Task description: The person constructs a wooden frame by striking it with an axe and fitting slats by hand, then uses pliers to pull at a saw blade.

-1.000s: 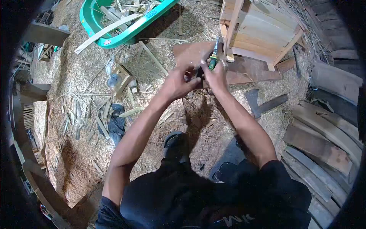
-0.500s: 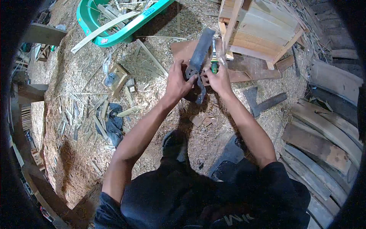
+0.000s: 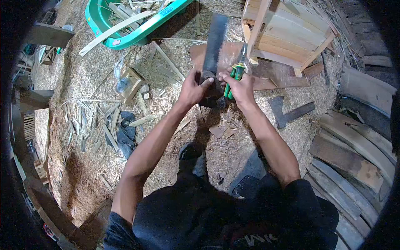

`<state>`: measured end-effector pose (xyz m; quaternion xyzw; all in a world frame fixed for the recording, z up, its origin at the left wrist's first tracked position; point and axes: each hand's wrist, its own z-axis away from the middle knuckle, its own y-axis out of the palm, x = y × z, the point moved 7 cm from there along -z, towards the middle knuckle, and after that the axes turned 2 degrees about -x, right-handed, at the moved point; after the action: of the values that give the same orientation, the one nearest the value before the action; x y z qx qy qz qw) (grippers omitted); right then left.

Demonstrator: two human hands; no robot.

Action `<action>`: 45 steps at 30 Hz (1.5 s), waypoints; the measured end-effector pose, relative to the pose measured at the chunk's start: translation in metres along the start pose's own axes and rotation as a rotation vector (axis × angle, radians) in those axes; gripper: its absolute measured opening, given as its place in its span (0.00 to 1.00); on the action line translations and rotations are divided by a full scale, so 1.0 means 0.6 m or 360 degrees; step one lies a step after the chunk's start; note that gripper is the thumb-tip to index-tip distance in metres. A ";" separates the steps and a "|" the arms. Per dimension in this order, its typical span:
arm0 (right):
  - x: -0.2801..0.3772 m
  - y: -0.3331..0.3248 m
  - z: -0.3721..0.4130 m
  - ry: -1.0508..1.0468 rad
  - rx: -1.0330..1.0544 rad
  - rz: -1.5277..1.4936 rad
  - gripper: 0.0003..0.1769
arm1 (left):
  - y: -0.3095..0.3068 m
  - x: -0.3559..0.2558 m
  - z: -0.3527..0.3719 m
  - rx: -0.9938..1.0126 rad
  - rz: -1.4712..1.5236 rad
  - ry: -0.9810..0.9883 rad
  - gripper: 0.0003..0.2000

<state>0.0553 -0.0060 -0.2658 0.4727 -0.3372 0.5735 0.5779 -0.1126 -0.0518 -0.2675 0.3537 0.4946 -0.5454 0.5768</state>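
In front of me my left hand (image 3: pixel 195 88) is closed on the dark handle end of a hand saw (image 3: pixel 215 43). The saw's blade points away from me, its toothed edge to the right and slightly blurred. Close beside it my right hand (image 3: pixel 241 86) is closed around green-handled pliers (image 3: pixel 238 75), whose metal jaws point up and to the right. My right fingertips come near the saw's handle; whether they touch it is unclear. Under the blade a brown board (image 3: pixel 198 56) lies on the ground.
A green tub (image 3: pixel 137 38) of wood scraps stands at the upper left, a wooden crate (image 3: pixel 291 35) at the upper right. An L-shaped dark piece (image 3: pixel 296 111) lies right of my right forearm. Curved planks (image 3: pixel 346 154) are stacked farther right. Wood shavings cover the ground.
The saw has turned more upright and shifted a little away from me. In my right hand the pliers have tilted, and both green handles now show.
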 end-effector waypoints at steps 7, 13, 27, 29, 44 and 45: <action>0.098 0.043 0.022 -0.0299 0.0211 0.0447 0.11 | -0.020 -0.048 0.024 0.0169 0.0891 0.0086 0.16; 0.167 0.062 0.043 -0.0653 0.0450 0.0910 0.13 | -0.061 -0.115 0.010 -0.0135 0.0592 0.0576 0.15; 0.248 0.092 0.086 -0.0780 0.0393 0.1148 0.19 | -0.062 -0.154 0.020 -0.0243 0.0391 0.0733 0.14; 0.238 0.083 0.082 -0.0418 0.0365 0.1028 0.22 | -0.063 -0.153 0.020 -0.0250 0.0379 0.0739 0.14; 0.248 0.080 0.091 -0.0684 0.0356 0.1069 0.16 | -0.070 -0.134 0.009 -0.0231 0.0360 0.0689 0.17; 0.252 0.078 0.085 -0.0565 0.0350 0.0930 0.17 | -0.070 -0.149 0.011 -0.0257 0.0236 0.0732 0.17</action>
<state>0.0344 -0.0065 -0.1007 0.5080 -0.4895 0.6563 0.2676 -0.1449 -0.0399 -0.1748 0.4565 0.6275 -0.3655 0.5141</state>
